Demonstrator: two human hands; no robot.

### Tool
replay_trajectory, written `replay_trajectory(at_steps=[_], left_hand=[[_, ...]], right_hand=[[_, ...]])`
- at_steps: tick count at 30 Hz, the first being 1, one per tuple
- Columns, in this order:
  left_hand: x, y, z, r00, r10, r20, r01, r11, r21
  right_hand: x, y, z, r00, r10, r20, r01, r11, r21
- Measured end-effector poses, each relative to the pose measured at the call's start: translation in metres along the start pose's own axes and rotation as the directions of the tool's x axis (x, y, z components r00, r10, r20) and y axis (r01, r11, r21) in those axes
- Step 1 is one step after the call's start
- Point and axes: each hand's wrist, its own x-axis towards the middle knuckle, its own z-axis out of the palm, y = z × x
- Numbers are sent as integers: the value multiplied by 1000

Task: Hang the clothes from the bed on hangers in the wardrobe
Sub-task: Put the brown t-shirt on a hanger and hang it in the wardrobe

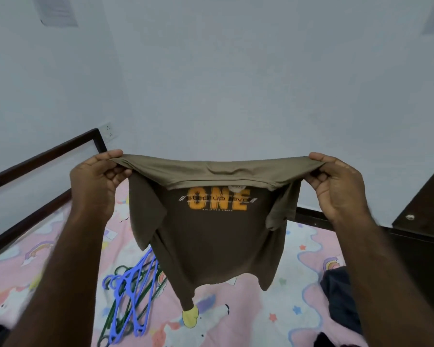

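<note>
Orange "ONE" – smaller print unreadable – marks the soft brown T-shirt (211, 236), pinched taut by left hand (95, 181) and right hand (336, 184) above the bed (248, 316), near plastic hangers (130, 294).

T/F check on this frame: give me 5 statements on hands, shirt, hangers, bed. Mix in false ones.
1. The left hand and right hand hold the brown T-shirt stretched between them. True.
2. The shirt is already on a hanger. False: no hanger is in it; the blue and green hangers lie on the bed.
3. The shirt's print shows ONE in orange letters. True.
4. The hangers lie to the right of the shirt. False: they are at its lower left, partly behind it.
5. A dark garment lies on the bed at the right. True.
</note>
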Motion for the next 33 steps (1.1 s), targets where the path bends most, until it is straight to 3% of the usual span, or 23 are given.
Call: replay_trajectory(at_steps=[5,9,11,14,18,23,26,29,33], left_hand=[[-12,-46,3,999,-11,-51,13,999,35],[-45,-76,5,996,-74,-42,71,995,-72],[-60,-82,4,993,-105,-46,97,984,-148],[-87,-79,6,974,-166,-157,105,935,-338],[-125,-68,6,930,-252,-266,111,886,-451],[-131,-51,2,922,-325,-212,139,787,-601],[-124,-44,-2,927,-320,-197,127,760,-638],[-113,-41,-2,922,-310,-233,119,799,-589],[-80,-65,-9,868,-426,-254,284,848,-448]], right_hand=[[-15,26,1,997,74,-32,-75,996,-50],[-41,40,-1,991,137,-7,-137,983,-125],[-54,46,-6,988,154,-19,-155,984,-85],[-76,49,-15,983,169,-75,-166,985,40],[-112,45,-34,970,182,-164,-167,981,97],[-132,29,-42,965,174,-198,-148,979,141],[-133,21,-42,961,175,-214,-135,973,188],[-125,19,-39,957,187,-223,-143,969,199],[-98,36,-37,948,259,-187,-248,965,80]])
